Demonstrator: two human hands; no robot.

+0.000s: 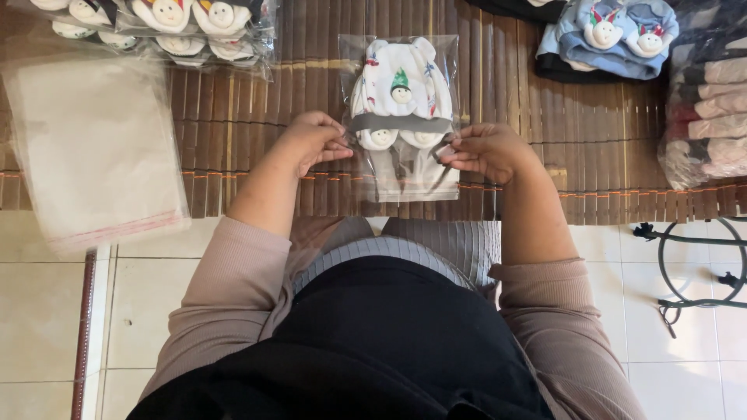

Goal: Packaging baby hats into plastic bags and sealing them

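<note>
clear bag (pixel 399 117) upright, long axis away, both hands (pixel 311 140) pinching.

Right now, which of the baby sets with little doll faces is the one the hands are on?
The white set in the clear bag at centre, pinched by left hand and right hand. The blue set and bagged pile lie untouched.

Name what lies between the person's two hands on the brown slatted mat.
In the head view, a clear plastic bag of white baby hat and mittens lies between left hand and right hand; both pinch its edges.
</note>
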